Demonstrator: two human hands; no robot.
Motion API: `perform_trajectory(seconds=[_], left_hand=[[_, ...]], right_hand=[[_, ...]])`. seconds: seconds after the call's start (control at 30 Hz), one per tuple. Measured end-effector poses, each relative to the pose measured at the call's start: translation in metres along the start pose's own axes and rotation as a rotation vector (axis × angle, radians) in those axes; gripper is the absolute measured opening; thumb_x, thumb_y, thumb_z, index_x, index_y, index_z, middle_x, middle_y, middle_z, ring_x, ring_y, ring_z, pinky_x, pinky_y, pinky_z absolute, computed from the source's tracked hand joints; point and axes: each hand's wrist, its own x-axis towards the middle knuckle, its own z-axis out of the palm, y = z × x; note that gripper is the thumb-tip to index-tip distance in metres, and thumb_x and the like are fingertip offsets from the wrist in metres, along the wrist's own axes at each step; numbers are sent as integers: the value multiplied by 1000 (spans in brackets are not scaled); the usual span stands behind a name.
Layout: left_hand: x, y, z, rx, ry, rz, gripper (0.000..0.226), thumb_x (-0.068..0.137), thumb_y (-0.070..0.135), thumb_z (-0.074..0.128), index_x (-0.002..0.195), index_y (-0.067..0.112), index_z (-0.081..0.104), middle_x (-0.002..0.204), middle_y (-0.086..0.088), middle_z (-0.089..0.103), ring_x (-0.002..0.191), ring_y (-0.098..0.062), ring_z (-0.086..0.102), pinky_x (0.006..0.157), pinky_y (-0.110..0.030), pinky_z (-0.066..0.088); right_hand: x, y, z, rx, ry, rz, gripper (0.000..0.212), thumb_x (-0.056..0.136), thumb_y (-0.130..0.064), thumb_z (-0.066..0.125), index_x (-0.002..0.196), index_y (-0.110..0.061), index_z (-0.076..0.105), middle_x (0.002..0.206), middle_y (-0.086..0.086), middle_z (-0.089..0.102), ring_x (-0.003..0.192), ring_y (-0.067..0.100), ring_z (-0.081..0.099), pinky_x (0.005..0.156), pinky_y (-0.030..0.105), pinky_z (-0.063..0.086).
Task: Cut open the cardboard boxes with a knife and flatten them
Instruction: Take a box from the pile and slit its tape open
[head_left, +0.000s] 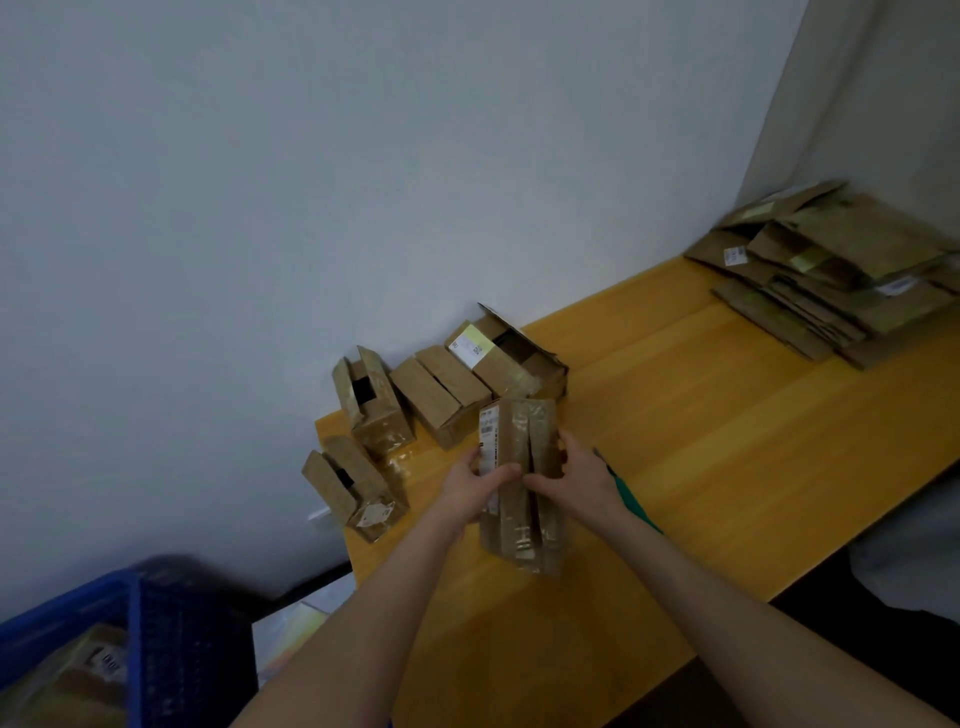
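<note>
Box (517, 434): taped — top seam split.
Left hand (474, 488): grasping box's left side.
Right hand (577, 479): grasping its right side.

1. Taped box (519, 499): long, its top flaps parted down the middle, white label on the left flap. The left hand (470, 488) and right hand (576, 480) hold it over the desk (727, 415), fingers (540, 483) curled onto the flaps.
2. Open labelled box (511, 358), just beyond the fingers.
3. Plain box (439, 400), beyond and left of the fingers.
4. Gaping box (371, 405) and low box (350, 491), further left of the fingers, near the wall (260, 182).
5. Flattened cardboard stack (831, 275), well right of the fingers.
6. Green object (631, 499), just right of the fingers (mostly hidden, kind unclear).
7. Blue crate (156, 649), below-left of the fingers, off the desk, holding cardboard.
</note>
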Motion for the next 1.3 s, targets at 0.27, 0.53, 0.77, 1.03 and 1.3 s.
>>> perform_trajectory(seconds=[0.27,0.53,0.77,1.03,1.3], left_hand=[[-4,3,1,79,32,-23,82,80,38,76,147,22,32,125,-8,58,104,-24,63,68,-32,55],[-5,3,-2,89,-5,-45,74,83,38,72,145,21,34,131,-10,54,112,-28,58,88,-47,55],[-11,4,-13,18,-71,-33,70,87,37,68,146,20,35,121,-7,60,101,-21,64,72,-36,59],[-16,10,-15,-24,-167,-27,63,90,40,64,145,19,40,117,-3,62,100,-22,66,76,-38,60],[-17,20,14,708,227,355,84,92,35,62,155,25,9,144,-7,45,114,-22,58,87,-32,52]], right_hand=[[-10,-4,-4,-31,8,-29,42,91,-19,57,132,-19,47,113,3,63,97,15,61,74,23,53],[-10,-3,-5,-115,88,26,17,102,-19,40,102,-13,56,88,3,58,74,15,53,62,25,40],[-12,6,-19,150,68,158,24,102,-27,44,102,-10,61,100,14,64,89,30,60,78,43,50],[-14,-6,-31,343,-49,222,13,93,-24,62,102,-20,53,96,-1,57,92,20,54,76,31,46],[-5,-14,-7,-40,17,191,9,97,-10,47,90,-11,53,79,2,54,71,17,56,57,27,46]])
